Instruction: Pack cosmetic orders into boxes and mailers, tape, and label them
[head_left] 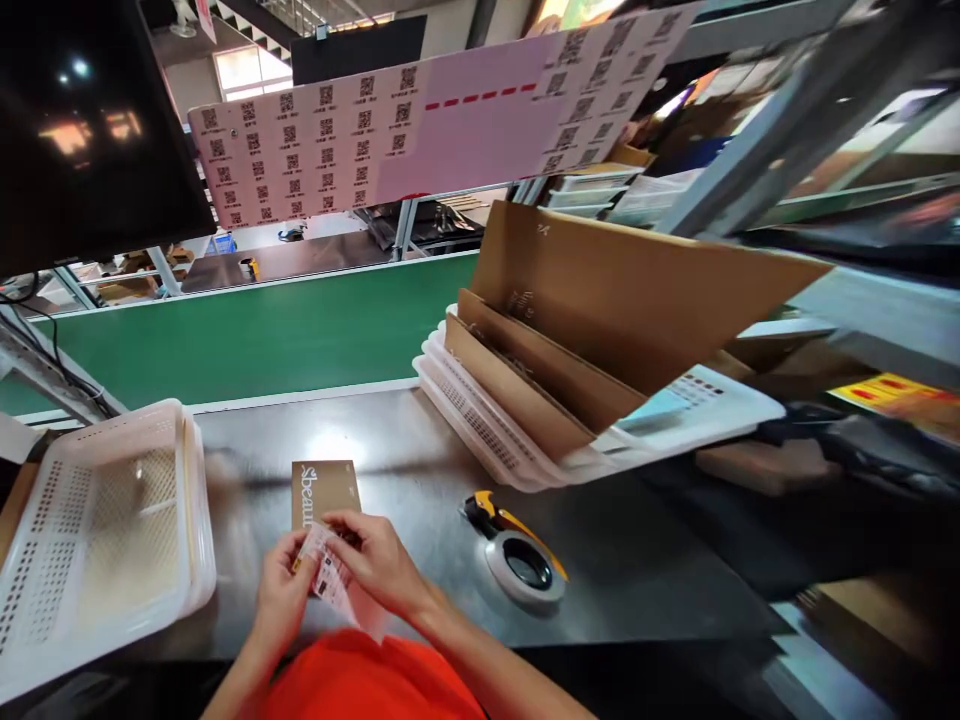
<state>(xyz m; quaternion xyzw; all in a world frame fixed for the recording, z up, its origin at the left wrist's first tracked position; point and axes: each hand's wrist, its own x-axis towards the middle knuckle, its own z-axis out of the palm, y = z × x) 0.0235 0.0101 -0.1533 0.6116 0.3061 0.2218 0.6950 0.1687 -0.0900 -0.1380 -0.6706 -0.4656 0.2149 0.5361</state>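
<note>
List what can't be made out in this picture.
Head view:
- Printed slip: print too small to read; partly covered by the right hand.
- Brown package: lower end hidden behind the slip and both hands.
- White basket: cut off by the left edge.
- Brown object at right: blurred.

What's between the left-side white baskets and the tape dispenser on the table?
Head view: a brown item with white lettering, plus the left hand and right hand, holding a printed slip.

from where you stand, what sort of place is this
Probably a packing station: a tape dispenser lies on the dark table, cardboard pieces stand in a white basket, and a board of QR codes sits above.
</note>
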